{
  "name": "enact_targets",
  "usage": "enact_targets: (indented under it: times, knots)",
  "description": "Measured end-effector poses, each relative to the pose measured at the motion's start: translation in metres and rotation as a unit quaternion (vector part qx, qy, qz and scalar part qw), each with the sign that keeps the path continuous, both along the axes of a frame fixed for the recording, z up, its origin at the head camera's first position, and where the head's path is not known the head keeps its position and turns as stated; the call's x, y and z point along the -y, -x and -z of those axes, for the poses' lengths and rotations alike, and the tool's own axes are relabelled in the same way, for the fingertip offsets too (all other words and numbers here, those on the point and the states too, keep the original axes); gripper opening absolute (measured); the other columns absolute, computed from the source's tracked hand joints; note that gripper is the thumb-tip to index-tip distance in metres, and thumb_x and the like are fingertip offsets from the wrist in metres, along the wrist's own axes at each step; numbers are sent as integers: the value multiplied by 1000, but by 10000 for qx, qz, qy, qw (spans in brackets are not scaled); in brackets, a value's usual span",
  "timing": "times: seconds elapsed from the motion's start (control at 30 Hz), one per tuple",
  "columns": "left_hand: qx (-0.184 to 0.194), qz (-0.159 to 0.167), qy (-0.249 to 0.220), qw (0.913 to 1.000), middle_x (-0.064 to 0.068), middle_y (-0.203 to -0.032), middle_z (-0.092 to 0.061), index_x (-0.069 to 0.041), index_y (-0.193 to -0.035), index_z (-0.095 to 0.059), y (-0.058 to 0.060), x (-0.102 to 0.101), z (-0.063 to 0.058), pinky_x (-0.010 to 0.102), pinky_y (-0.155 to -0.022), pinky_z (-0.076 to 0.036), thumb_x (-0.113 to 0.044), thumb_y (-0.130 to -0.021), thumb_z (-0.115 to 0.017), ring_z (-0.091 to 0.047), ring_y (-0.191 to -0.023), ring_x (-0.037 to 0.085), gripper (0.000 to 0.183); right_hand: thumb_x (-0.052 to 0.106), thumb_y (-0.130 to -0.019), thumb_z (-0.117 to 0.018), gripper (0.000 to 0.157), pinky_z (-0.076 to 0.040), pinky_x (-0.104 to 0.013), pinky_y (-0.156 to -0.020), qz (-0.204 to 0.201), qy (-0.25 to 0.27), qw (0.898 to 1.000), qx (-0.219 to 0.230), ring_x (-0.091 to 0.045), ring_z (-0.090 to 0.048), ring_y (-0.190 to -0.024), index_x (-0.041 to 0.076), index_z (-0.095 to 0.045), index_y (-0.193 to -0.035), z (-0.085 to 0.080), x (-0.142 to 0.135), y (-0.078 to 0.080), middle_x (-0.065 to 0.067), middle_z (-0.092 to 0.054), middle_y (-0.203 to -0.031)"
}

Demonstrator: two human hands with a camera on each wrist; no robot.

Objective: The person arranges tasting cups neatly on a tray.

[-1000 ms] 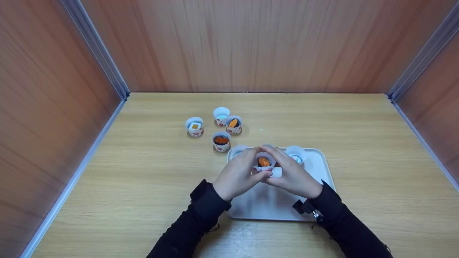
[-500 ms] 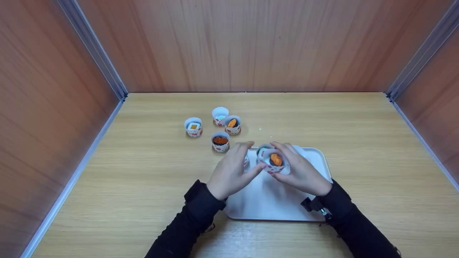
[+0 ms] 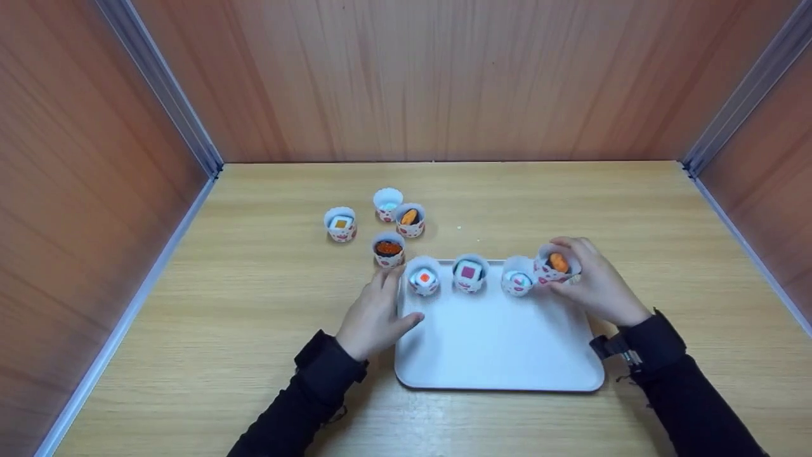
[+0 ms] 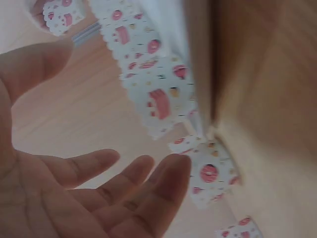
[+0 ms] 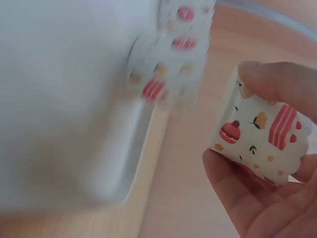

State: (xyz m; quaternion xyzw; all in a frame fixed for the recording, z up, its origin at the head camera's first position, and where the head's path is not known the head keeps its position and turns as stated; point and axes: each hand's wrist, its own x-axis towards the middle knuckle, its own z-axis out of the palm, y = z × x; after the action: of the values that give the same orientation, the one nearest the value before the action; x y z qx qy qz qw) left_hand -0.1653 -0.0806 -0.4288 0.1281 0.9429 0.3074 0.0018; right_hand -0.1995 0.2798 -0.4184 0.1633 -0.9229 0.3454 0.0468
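Note:
My right hand (image 3: 599, 285) pinches a printed paper cake cup (image 3: 549, 274) holding a dark toy sushi piece with an orange top. In the right wrist view this cup (image 5: 262, 131) sits between thumb and fingers, above the tray's far right corner. On the white tray (image 3: 495, 349), three similar cups stand along the far edge: one with a red-and-white piece (image 3: 424, 284), one with a purple-centred square (image 3: 469, 284), and one with a pale piece (image 3: 517, 285). My left hand (image 3: 374, 317), fingers spread and holding nothing, hovers by the tray's left edge.
Several cups stand on the table beyond the tray's left corner: one with red-orange roe (image 3: 389, 257), one orange-topped (image 3: 410, 230), one with a yellow-centred square (image 3: 342, 233), one pale inside (image 3: 387, 214). Wooden panels (image 3: 438, 82) enclose the back and sides.
Both hands were together around the orange-topped cup. My right hand has carried it rightward; my left hand has let go and drawn left, uncovering the cups on the tray.

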Motion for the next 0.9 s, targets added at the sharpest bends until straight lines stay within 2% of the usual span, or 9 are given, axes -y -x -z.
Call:
enact_targets:
  times: [0.17,0.27,0.4,0.6,0.8,0.9]
  knots:
    - [1098,-250,151,9935,23,-137,-46,0,-152,-29,6,7,9,42,-98,-49,-31,-80,-80,-55,-110,27,93,3,-82,-75,70,-44,-55,-99,134,-120,9990,412,-39,-48,-120,-3,-39,-141,5,-13,4,-25,-44,-135]
    - [1554,-232,54,9876,24,-138,-45,3,-152,-27,10,9,12,41,-102,-47,-28,-81,-79,-55,-113,27,93,3,-82,-74,70,-44,-57,-100,129,-261,9980,570,-42,-47,-121,-4,-38,-141,9,-17,7,-27,-43,-135]
    - [1657,-17,-89,9861,26,-138,-45,6,-150,-29,12,9,15,44,-107,-43,-19,-81,-77,-51,-122,31,88,7,-83,-75,69,-46,-54,-95,30,-476,9970,605,-39,-50,-115,-5,-38,-140,14,-17,11,-27,-46,-135]
    - [1645,261,-150,9859,22,-129,-51,5,-147,-36,14,8,17,43,-103,-45,-7,-79,-70,-51,-111,28,77,14,-83,-76,71,-47,-50,-92,-35,-618,9950,787,-36,-52,-114,-3,-39,-141,17,-13,14,-25,-47,-136]
    - [1609,352,-227,9861,22,-133,-53,5,-145,-38,14,8,17,44,-106,-43,-3,-79,-68,-51,-116,29,73,14,-84,-75,69,-51,-41,-83,-143,-780,9922,960,-35,-54,-111,-3,-40,-141,17,-10,17,-25,-49,-136]
    - [1696,338,-261,9846,24,-137,-51,6,-146,-36,14,7,17,45,-109,-41,-3,-80,-69,-50,-122,29,74,9,-84,-74,68,-51,-42,-85,-210,-867,9905,1043,-36,-53,-114,-4,-39,-142,17,-10,18,-26,-47,-137]
